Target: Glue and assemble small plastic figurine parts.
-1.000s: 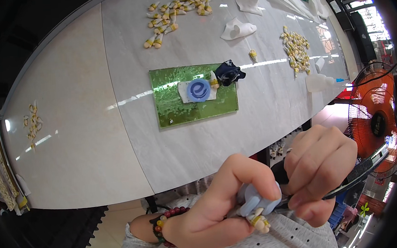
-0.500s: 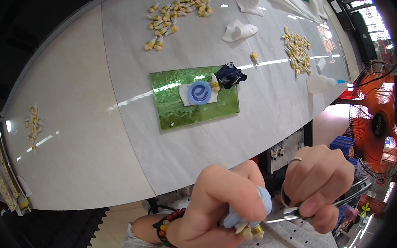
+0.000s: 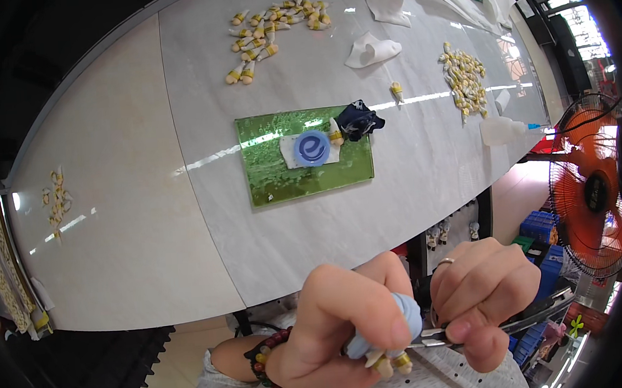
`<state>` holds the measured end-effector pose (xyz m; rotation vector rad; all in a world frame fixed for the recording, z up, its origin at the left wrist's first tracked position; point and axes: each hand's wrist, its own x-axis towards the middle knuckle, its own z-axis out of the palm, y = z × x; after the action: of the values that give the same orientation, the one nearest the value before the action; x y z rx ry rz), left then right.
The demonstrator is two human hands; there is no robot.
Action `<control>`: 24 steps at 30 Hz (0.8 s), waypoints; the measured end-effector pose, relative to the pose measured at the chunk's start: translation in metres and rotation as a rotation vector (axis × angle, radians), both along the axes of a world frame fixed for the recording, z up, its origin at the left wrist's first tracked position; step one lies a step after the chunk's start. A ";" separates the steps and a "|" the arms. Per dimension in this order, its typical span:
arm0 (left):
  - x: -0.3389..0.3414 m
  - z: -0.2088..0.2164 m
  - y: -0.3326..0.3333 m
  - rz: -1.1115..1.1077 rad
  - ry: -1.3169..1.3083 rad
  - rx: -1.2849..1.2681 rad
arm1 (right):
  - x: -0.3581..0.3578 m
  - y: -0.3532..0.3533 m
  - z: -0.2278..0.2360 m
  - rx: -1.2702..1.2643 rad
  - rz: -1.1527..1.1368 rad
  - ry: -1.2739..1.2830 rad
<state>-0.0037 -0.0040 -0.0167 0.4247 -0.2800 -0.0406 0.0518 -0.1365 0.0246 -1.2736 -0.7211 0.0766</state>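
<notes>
My left hand (image 3: 338, 322) is closed round a light blue soft-looking piece (image 3: 408, 311), pinching it between thumb and fingers. Under the thumb, small cream doll-arm-like parts with gold bands (image 3: 402, 364) poke out of the grip. My right hand (image 3: 487, 282) is closed on a slim metal tool (image 3: 432, 338) with a dark grip; its exact kind is not clear. The tool's tip meets the blue piece beside my left thumb, where the contact is partly hidden. Both hands are over my lap, in front of the table's near edge.
On the table (image 3: 293, 253) lies a green glass-like board (image 3: 296, 188) with a round blue dish (image 3: 313, 148) and dark crumpled material (image 3: 358, 121). Several banded parts lie in piles (image 3: 465, 82). White tissue (image 3: 373, 50) and a squeeze bottle (image 3: 503, 131) are farther off. An orange fan (image 3: 592, 189) stands at right.
My right hand and the tool have shifted slightly left, closer to my left hand. My left hand keeps its grip on the blue piece, nearly in place.
</notes>
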 end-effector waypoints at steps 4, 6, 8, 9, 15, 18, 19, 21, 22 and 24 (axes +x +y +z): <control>-0.001 0.000 0.002 -0.070 0.002 0.005 | 0.011 -0.001 0.006 -0.006 0.091 0.052; 0.000 -0.001 0.003 -0.110 0.005 0.005 | 0.014 -0.004 0.008 0.002 0.131 0.059; 0.000 -0.003 0.003 -0.115 0.002 0.002 | 0.017 -0.007 0.012 -0.093 0.183 0.116; 0.000 -0.004 0.003 -0.122 0.001 -0.001 | 0.019 -0.007 0.012 -0.091 0.183 0.109; -0.001 0.000 0.005 -0.170 0.082 0.052 | 0.023 -0.006 0.011 -0.072 0.164 0.054; -0.003 0.008 0.004 -0.165 0.153 0.006 | 0.027 -0.004 0.012 -0.096 0.200 0.019; -0.002 0.007 0.001 -0.163 0.150 0.007 | 0.027 0.000 0.012 -0.084 0.201 0.010; 0.002 0.007 -0.007 -0.023 0.071 0.009 | 0.029 0.000 0.016 -0.076 0.197 -0.002; 0.003 0.005 -0.007 -0.023 0.069 0.008 | 0.030 0.000 0.016 -0.073 0.219 -0.016; 0.004 0.002 -0.008 -0.045 -0.006 -0.014 | 0.027 -0.001 0.016 -0.073 0.235 -0.029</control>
<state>0.0001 -0.0125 -0.0151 0.4042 -0.2951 -0.0813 0.0793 -0.1379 0.0409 -1.2568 -0.8972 0.2785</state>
